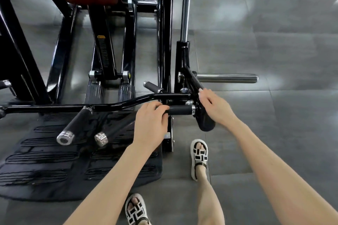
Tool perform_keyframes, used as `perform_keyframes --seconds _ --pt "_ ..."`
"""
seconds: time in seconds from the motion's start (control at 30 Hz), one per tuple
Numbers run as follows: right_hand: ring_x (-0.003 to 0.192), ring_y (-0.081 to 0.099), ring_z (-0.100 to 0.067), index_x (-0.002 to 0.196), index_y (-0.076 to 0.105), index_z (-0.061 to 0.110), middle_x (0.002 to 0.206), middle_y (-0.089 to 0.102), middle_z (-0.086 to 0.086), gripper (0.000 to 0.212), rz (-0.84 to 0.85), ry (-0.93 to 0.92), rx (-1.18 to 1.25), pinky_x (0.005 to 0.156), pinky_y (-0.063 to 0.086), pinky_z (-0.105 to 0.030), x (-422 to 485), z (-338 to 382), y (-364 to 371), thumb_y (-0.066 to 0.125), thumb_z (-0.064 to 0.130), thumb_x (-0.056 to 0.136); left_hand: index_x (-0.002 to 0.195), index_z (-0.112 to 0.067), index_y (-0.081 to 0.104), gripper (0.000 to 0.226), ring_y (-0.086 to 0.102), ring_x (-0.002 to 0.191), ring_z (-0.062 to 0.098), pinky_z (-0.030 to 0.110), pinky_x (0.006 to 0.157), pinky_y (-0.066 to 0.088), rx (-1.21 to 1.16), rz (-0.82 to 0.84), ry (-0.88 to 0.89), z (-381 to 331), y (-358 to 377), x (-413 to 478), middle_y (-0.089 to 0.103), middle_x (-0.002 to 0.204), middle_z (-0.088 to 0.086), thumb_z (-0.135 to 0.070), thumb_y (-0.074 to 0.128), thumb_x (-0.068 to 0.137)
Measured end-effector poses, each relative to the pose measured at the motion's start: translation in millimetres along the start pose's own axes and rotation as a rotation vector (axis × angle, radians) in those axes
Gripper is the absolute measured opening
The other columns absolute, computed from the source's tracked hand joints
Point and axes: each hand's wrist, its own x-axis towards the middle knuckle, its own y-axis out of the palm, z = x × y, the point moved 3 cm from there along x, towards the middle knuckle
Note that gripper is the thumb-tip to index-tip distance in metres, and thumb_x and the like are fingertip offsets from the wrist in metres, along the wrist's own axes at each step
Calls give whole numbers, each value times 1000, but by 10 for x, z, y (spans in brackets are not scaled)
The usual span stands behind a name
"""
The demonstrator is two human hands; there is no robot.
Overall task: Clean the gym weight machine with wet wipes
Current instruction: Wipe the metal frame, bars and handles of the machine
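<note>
black steel gym weight machine (165,42) stands on the grey tiled floor (283,38) before us. our left hand (150,122) grips its short black foam handle (180,109); our right hand (217,107) curls round the black slanted lever (206,122) just beside.

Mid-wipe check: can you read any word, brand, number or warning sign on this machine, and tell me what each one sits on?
Nothing can be read as text.
Yellow sticker on the slanted black frame bar: print too small to read.
Pale lettering running down that bar below the sticker: blurred, unreadable.
Small pale plate at the foot of the upright post: nothing legible.
</note>
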Motion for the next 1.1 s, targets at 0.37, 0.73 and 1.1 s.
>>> perform_keyframes --seconds 0.37,0.73,1.1 --pt "140 7 5 142 38 22 151 27 15 41 474 -153 344 115 4 -16 594 -482 -64 31 30 102 102 -12 69 26 60 94 22 23 86 36 -109 -3 -301 -307 664 787 67 99 2 -20 48 90" --pt "140 5 2 134 46 29 151 28 11 38 401 -189 299 116 -6 -51 1649 -802 340 26 36 102 108 -16 67 22 56 97 10 26 84 44 -213 11 -438 -363 847 1130 64 104 -6 -14 52 93" --pt "143 1 -1 135 44 31 147 29 20 61 469 -456 226 115 -10 -33 1089 -729 103 11 59 93 109 -19 66 23 57 99 12 31 90 46 -306 39 -502 -220 989 1545 64 108 -6 -17 49 94"
